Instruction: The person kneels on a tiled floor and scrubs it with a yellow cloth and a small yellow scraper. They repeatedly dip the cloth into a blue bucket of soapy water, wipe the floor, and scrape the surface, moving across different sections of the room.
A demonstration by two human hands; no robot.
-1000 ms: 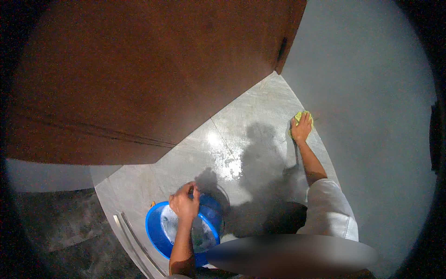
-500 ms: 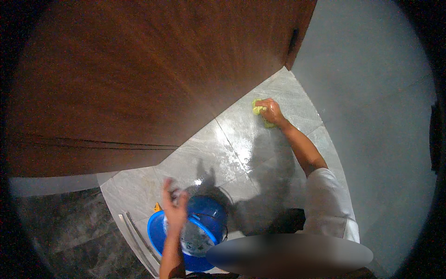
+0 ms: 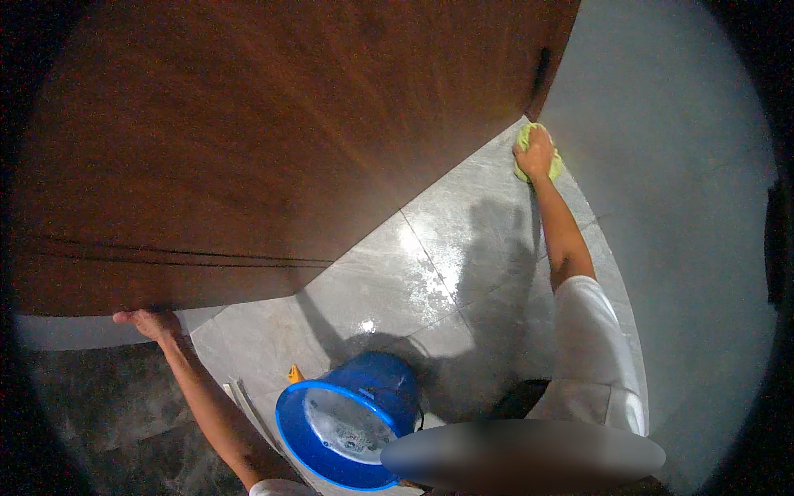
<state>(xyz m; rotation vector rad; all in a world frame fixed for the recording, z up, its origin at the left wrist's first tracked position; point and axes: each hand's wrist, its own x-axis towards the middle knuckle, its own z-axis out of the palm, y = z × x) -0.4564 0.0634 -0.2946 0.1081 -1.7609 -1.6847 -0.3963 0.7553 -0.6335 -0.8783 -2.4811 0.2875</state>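
My right hand (image 3: 538, 155) is closed on a yellow-green cloth (image 3: 525, 169), pressing it against the grey tiled floor (image 3: 496, 178) near the far right corner. Parts of the cloth bulge out around the fingers. Off to the left, my left hand (image 3: 151, 323) rests at the lower edge of a brown wooden panel (image 3: 273, 140), its visible fingers stretched leftward and no object seen in it. Between my arms, a blue bucket (image 3: 291, 442) stands tilted in view, with foamy water (image 3: 351, 426) inside.
A plain grey wall (image 3: 678, 207) bounds the floor on the right. Beside the bucket are a small orange-yellow object (image 3: 294, 374) and a pale metal strip (image 3: 246, 405). Darker flooring (image 3: 107, 405) lies at the left. Wet, shiny patches show on the tiles.
My right hand has moved the cloth farther away and rightward, into the corner. My left hand has swung from above the bucket to the wooden panel's lower edge at the left.
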